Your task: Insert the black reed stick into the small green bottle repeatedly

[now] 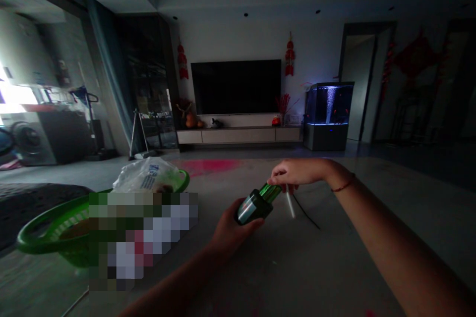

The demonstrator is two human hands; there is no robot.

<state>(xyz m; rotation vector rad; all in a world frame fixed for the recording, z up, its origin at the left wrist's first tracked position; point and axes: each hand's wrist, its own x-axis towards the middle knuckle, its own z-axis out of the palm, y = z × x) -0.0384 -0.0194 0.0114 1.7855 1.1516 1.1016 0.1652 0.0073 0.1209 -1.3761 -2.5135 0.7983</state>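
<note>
Head view: just right of the frame's centre we see a green bottle (pixel 257 203), tilted with its narrow end pointing up and to the right, held above a pale table top (pixel 297 267). The left hand (pixel 232 230) comes up from the bottom centre and is wrapped around the bottle's wider lower part. The right hand (pixel 297 173) reaches in from the right edge, its fingertips bunched and pinching the narrow top end. A thin white stick (pixel 290 203) hangs just below those fingers; we cannot tell whether they grip it too. A red string (pixel 344 185) circles the right wrist. A thin dark line (pixel 307 215) runs across the table just under the right hand.

At the lower left of the frame a green basket (pixel 44 233) sits on the table, well apart from the hands, with a crumpled plastic bag (pixel 145 176) at its far rim; part of it is blurred out.

Across the dim room, in the upper centre, a dark television (pixel 236 86) hangs above a low cabinet (pixel 238 134). A lit fish tank (pixel 329 104) stands to its right.
</note>
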